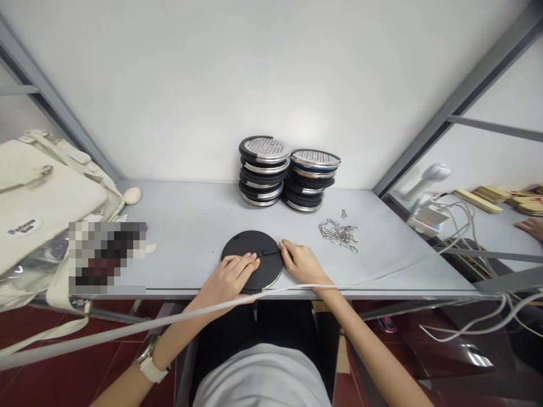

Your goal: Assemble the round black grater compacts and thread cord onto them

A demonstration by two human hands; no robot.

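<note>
A round black disc with a black strap across it lies on the grey table near the front edge. My left hand rests on the disc's left part, its fingers together on the surface beside the strap. At the disc's right rim, my right hand has thumb and forefinger pinched at the strap's end, around a small part too tiny to make out. Metal clips lie in a loose pile to the right of the disc.
Two stacks of round black-and-silver discs stand by the back wall. A cream bag lies at the left. A white cable crosses in front of my forearms. Another person's hand shows at far right, near wooden strips.
</note>
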